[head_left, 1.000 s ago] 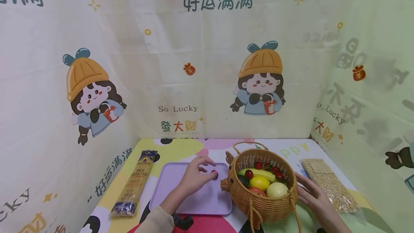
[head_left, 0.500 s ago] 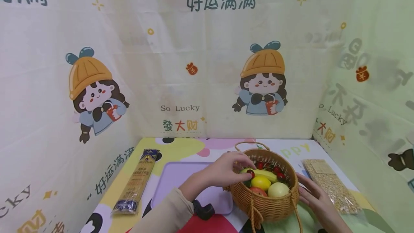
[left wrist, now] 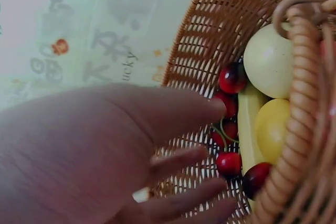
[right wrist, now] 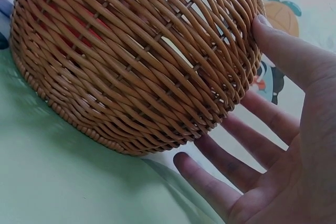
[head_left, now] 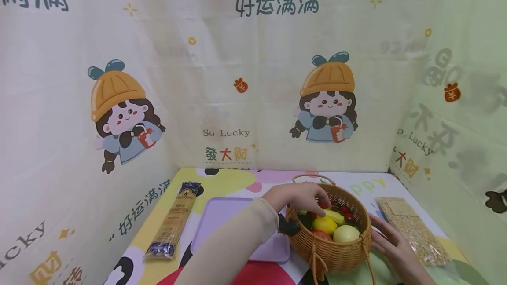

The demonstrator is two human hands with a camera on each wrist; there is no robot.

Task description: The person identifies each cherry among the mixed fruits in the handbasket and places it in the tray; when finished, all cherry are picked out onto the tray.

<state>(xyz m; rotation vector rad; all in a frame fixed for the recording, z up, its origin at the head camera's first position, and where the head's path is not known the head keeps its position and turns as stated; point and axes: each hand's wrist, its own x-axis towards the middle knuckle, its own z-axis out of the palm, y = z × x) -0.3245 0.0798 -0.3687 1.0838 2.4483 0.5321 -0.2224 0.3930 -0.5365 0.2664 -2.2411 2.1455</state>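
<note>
My left hand [head_left: 301, 195] reaches over the left rim into a round wicker basket [head_left: 344, 256], thumb and fingers spread apart. In the left wrist view its thumb tip lies right at a red cherry [left wrist: 227, 103], one of several in the basket. Beside the cherries are a banana [left wrist: 248, 124], a lemon [head_left: 325, 224], a pale round fruit [head_left: 346, 233] and a red fruit [head_left: 322, 235]. My right hand [right wrist: 283, 161] rests with extended fingers against the basket's right side, thumb on the weave. Part of the basket's contents is hidden under my left hand.
A lilac tray [head_left: 225, 210] lies left of the basket, partly under my left sleeve. Further left is a packet of spaghetti [head_left: 174, 223]. A clear bag of pale grains [head_left: 413, 232] lies to the right. Printed cloth walls [head_left: 253, 100] enclose the table.
My left hand, which pinched a cherry above the tray, has moved right and into the basket, where its fingers are now spread. My right hand has stayed at the basket's side.
</note>
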